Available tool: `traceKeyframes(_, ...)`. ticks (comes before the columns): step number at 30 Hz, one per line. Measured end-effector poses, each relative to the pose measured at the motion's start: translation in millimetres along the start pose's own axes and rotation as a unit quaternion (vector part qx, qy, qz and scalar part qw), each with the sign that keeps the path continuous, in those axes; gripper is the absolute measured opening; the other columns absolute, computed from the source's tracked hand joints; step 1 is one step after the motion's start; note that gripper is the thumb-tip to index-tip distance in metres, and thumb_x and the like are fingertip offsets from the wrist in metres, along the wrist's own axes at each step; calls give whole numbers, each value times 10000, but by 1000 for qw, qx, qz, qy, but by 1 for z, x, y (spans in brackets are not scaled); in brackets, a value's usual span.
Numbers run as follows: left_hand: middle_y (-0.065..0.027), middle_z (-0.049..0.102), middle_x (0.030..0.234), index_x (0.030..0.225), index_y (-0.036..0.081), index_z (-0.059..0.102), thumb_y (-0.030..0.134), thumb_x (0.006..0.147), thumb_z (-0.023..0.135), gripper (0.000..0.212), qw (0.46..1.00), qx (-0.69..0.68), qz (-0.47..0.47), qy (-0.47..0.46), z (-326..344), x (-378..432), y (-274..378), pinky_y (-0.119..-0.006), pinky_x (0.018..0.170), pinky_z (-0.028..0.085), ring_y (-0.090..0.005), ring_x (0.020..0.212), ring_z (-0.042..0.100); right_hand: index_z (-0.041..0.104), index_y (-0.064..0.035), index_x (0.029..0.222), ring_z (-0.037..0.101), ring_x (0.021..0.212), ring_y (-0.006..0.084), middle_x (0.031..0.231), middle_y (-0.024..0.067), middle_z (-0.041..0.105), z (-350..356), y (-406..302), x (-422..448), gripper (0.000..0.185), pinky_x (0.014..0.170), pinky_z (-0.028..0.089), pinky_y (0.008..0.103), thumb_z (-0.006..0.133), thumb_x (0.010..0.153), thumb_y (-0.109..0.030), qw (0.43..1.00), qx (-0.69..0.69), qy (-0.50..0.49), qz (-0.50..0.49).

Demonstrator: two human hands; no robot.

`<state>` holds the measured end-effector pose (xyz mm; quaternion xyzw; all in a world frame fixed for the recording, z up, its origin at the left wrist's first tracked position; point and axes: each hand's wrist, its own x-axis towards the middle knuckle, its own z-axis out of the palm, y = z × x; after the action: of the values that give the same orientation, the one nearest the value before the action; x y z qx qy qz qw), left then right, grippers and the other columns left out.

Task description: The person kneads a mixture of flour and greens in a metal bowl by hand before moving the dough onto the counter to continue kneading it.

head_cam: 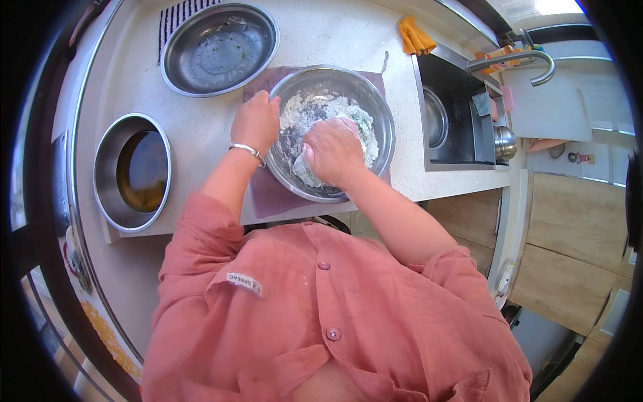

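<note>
A stainless steel mixing bowl (383, 119) rests on a purple cloth (274, 193) on the counter in front of me. Inside it lies a clumpy white floury mixture (346, 108) with some green bits. My left hand (257, 123), with a silver bangle at the wrist, grips the bowl's left rim. Down in the bowl, my right hand (335, 151) is curled into the mixture, and white flour coats its fingers. The fingertips of that hand are hidden beneath it.
A wide steel basin (211, 55) with green specks stands at the back left, overlapping a striped cloth (173, 22). Nearer on the left, a steel bowl (106, 173) holds brownish liquid (144, 171). To the right are a dark sink (459, 113), a curved faucet (542, 75) and an orange cloth (416, 37).
</note>
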<state>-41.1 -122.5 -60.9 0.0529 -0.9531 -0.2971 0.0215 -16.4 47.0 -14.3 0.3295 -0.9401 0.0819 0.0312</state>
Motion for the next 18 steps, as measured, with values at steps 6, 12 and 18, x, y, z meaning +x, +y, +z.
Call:
traceKeyframes(6,-228,581,745,775,9,501,230,876,497,242,997,-73,-18,1,-8,-8,11,-494,649,433,-416,735,561,622,-137,644,538,746,240,697,34,563,20,13,23,126,736,391,429,546,695,-223,999,33,-8,-1)
traceKeyframes(12,-227,570,733,765,8,487,209,871,499,228,993,-107,-37,-15,-11,-8,12,-499,624,416,-420,713,548,618,-123,600,562,671,273,632,76,591,33,16,52,184,671,415,424,536,714,-242,998,51,-20,-4)
traceKeyframes(18,-228,576,743,766,9,494,215,869,501,229,996,-81,-26,19,-7,-12,11,-498,630,423,-419,712,553,656,-118,604,612,698,264,677,91,644,35,15,70,265,686,431,408,510,753,-282,998,48,-34,10)
